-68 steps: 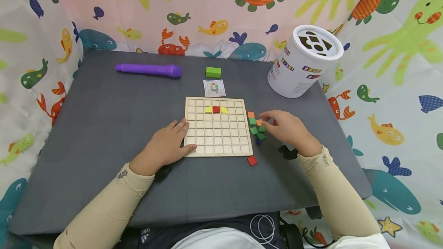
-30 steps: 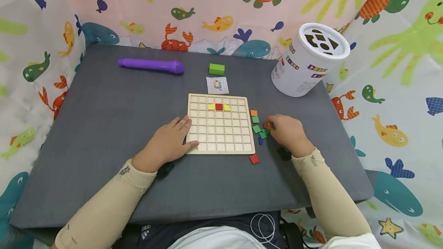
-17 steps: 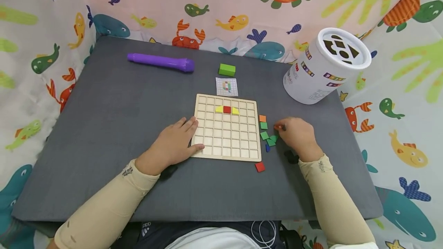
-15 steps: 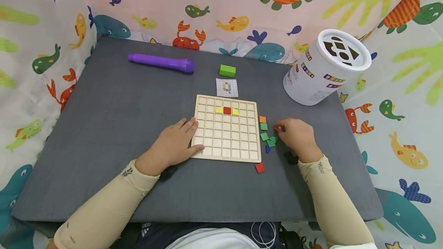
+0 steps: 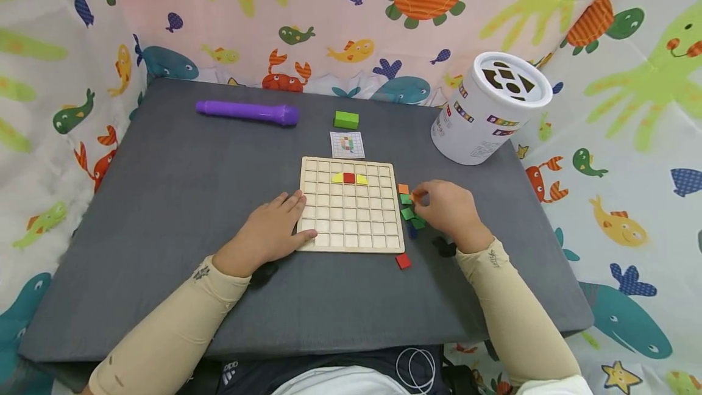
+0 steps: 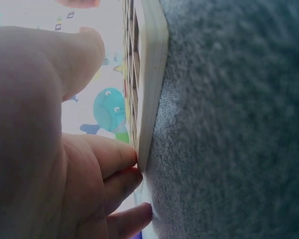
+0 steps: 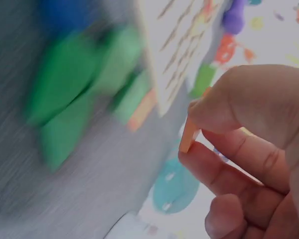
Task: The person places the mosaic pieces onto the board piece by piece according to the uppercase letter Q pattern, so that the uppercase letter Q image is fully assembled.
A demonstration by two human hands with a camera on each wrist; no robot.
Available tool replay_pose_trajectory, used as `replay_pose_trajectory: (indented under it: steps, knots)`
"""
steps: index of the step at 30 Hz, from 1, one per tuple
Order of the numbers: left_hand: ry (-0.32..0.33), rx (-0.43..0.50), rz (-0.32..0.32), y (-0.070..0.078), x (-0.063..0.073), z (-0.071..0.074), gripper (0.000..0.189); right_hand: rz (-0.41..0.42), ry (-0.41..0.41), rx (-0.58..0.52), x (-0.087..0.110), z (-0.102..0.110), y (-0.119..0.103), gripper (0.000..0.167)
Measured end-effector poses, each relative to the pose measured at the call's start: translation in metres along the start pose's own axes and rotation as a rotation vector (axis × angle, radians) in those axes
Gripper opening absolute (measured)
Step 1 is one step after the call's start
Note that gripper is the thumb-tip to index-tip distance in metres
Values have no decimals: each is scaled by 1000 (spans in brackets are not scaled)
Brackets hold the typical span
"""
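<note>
A wooden grid board point(image 5: 351, 215) lies on the grey table; a red square tile point(image 5: 349, 178) sits in one of its upper rows between two yellow tiles point(image 5: 362, 180). My left hand point(image 5: 269, 233) rests against the board's left edge, fingers straight, thumb over the lower left corner. Between thumb and finger my right hand point(image 5: 446, 209) pinches an orange tile point(image 7: 188, 130), just right of the board and above the loose tiles. Those are several green tiles point(image 5: 407, 214), another orange tile point(image 5: 403, 189), a blue tile point(image 5: 412, 232) and a red tile point(image 5: 403, 261).
Behind the board lie a small pattern card point(image 5: 347, 145) and a green block point(image 5: 346, 119). A purple microphone-shaped stick point(image 5: 247, 112) lies at the back left. At the back right stands a white tub point(image 5: 482, 117) with shaped holes in its lid.
My right hand has taken an orange tile from the loose group and lifted it, moving slightly left toward the board. My left hand stays at the board's edge. The head view has shifted.
</note>
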State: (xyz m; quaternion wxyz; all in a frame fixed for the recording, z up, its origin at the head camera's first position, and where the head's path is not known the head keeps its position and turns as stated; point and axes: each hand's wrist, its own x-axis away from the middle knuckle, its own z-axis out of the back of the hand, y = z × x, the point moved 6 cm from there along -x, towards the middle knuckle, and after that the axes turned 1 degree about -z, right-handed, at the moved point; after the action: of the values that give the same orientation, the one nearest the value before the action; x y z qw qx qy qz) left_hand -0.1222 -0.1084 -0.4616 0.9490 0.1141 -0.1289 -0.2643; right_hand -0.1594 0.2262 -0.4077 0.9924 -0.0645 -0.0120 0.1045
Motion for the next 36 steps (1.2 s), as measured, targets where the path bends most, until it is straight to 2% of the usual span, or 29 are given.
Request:
replay_pose_trajectory:
  steps: [6,11,21,25,29,33,36]
  knots:
    - [3,1,-11,-2,-5,-5,88,160,21,-30,-14,1,-51,10]
    - [20,-1,-16,-7,-7,-5,88,274,-33,-10,-46,-19,-93,10]
    - [6,-29,0,-11,-4,-5,89,395,-69,70,-87,-53,-139,10]
    - [26,-46,-26,-1,-6,1,89,412,-29,127,-81,-40,-138,9]
    - [36,-50,-30,1,-7,2,88,374,-1,71,-74,-19,-124,12]
    - [20,-28,-13,-4,-7,-4,88,254,19,30,-68,-5,-86,19]
    - [16,-10,-4,-10,-7,-8,88,156,-33,13,-62,-11,-52,23]
